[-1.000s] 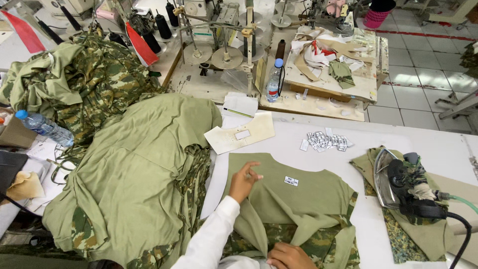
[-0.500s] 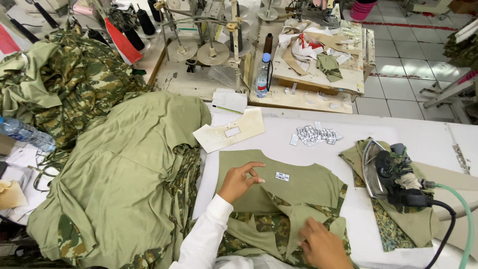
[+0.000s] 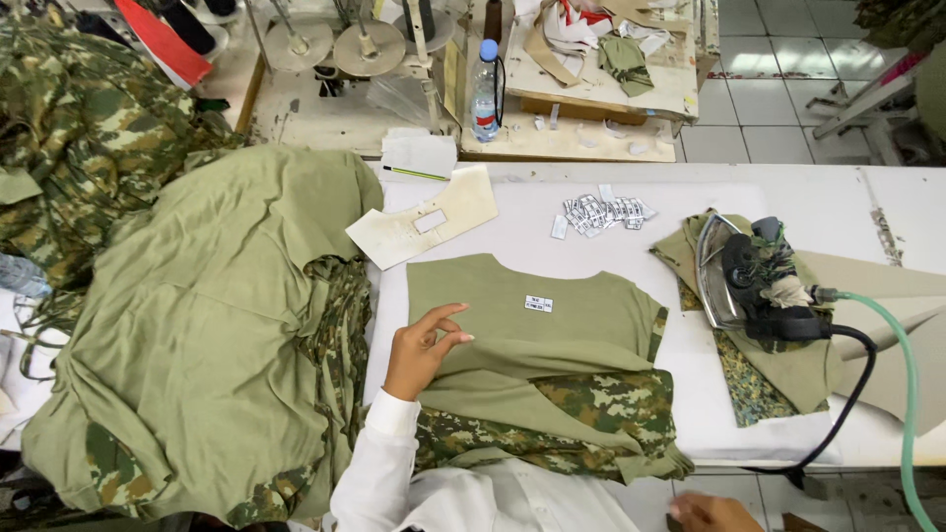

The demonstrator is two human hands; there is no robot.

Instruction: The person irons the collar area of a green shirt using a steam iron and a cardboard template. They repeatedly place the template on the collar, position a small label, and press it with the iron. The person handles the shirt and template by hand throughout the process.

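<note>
Resting on the olive garment point(image 3: 552, 325) — left hand point(image 3: 419, 350), board edge beside.

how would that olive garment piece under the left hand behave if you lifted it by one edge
Probably floppy: the olive garment piece lies flat, with soft folds where the left hand presses it. It looks thin, so likely light. Its camouflage part would probably drag along, since the two seem joined.

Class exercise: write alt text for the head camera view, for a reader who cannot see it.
A person's left hand rests on an olive and camouflage garment spread on a white ironing table; the right hand is low at the frame's edge. A steam iron sits to the right, piled fabric left.
</note>
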